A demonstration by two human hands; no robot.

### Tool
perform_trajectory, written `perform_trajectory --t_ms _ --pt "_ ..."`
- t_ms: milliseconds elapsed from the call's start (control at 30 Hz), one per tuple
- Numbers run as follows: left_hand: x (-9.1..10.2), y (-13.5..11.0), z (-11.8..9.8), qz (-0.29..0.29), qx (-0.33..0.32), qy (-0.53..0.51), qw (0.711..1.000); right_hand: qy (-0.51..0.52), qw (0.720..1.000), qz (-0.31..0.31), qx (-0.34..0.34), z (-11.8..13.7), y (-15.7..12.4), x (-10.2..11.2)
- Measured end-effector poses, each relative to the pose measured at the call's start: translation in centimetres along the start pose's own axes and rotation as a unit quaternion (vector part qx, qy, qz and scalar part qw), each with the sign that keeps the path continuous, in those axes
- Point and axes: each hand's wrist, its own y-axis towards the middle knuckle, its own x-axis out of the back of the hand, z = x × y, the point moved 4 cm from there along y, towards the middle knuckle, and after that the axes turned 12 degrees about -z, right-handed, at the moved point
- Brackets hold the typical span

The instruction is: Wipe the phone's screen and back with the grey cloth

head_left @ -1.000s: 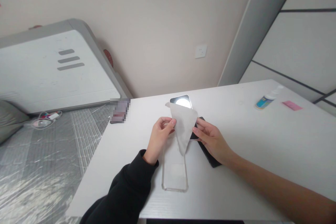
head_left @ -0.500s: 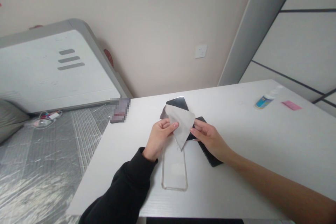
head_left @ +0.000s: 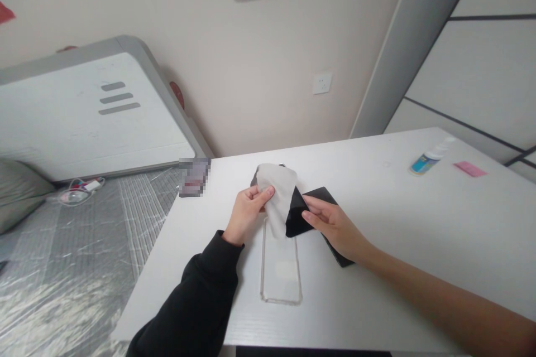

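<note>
Pinched in my left hand (head_left: pixel 247 215) is a light grey cloth (head_left: pixel 280 192), draped across a glossy black phone (head_left: pixel 298 218). My right hand (head_left: pixel 335 226) grips the phone's right edge between thumb and fingers. The cloth hides much of the phone's upper part. Below both hands, a clear phone case (head_left: pixel 281 281) lies flat, its top end partly covered by the cloth and phone. A dark flat rectangular object (head_left: pixel 323 194), like a phone or its box, rests on the table beneath my right hand, which hides its middle.
On the white table (head_left: pixel 188 268), a spray bottle (head_left: pixel 427 162) lies at the far right beside a pink packet (head_left: pixel 469 168). A blurred-out flat item (head_left: pixel 195 177) sits at the left back corner. A wall with a socket (head_left: pixel 322 83) rises behind.
The phone has tilted and come lower toward me, showing more of its black face near my right hand. The cloth has shifted slightly left with my left hand.
</note>
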Motion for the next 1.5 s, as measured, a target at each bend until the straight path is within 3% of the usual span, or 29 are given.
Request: perform_trajectory --t_ms 333,633,800,967,1067,1233,1333,1500 --pt "-1.7 -1.6 -1.2 0.050 -0.022 -0.048 0.997 0.021 0.999 0.025 0.002 0.1 0.0 -0.3" --pt "-0.7 -0.8 -0.7 0.039 -0.011 -0.020 0.999 0.018 0.999 0.038 -0.008 0.4 0.0 -0.2" --pt "-1.1 -1.1 -0.6 0.049 -0.013 -0.037 0.998 0.004 1.000 0.010 -0.009 0.4 0.3 0.0" --pt "-1.7 -1.8 -1.0 0.068 -0.012 -0.079 0.995 0.029 0.998 -0.023 -0.060 -0.2 0.6 0.7" --pt "-1.8 -2.1 -0.9 0.073 0.006 -0.109 0.991 0.031 0.996 -0.014 -0.078 -0.4 0.7 0.8" --pt "-1.7 -2.3 -0.8 0.084 0.097 -0.214 0.968 -0.006 0.997 0.024 -0.073 -0.6 0.1 0.0" --pt "-1.8 -2.5 -1.2 0.107 0.125 -0.243 0.956 -0.028 0.998 -0.004 -0.052 -0.7 0.1 0.0" --pt "-2.5 -3.1 -0.9 0.170 0.164 -0.256 0.937 -0.030 0.993 -0.112 -0.007 -0.3 0.7 1.3"
